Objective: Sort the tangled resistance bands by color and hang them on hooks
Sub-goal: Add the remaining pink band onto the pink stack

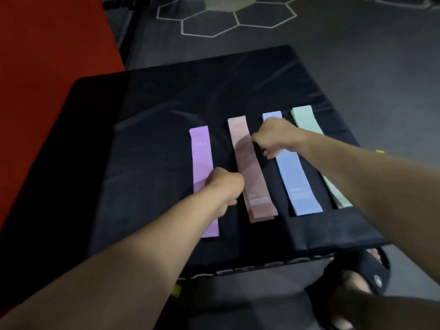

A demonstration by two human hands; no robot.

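Observation:
Four flat resistance bands lie side by side on a black padded box [147, 163]: purple [202, 153], pink [253, 177], light blue [295, 184] and mint green [306, 119]. My left hand [223, 186] hovers as a fist over the purple band's right edge, knuckles next to the pink band, with nothing visible in it. My right hand [273, 136] is blurred, between the pink and blue bands near their far ends. Its curled fingertips meet the pink band's right edge, and I cannot tell whether they pinch it. My right forearm covers part of the mint band.
The box stands on dark gym flooring with white hexagon markings [226, 17]. A red mat [47, 67] lies to the left. A foot in a black sandal [357, 277] is at the box's near right corner. No hooks are in view.

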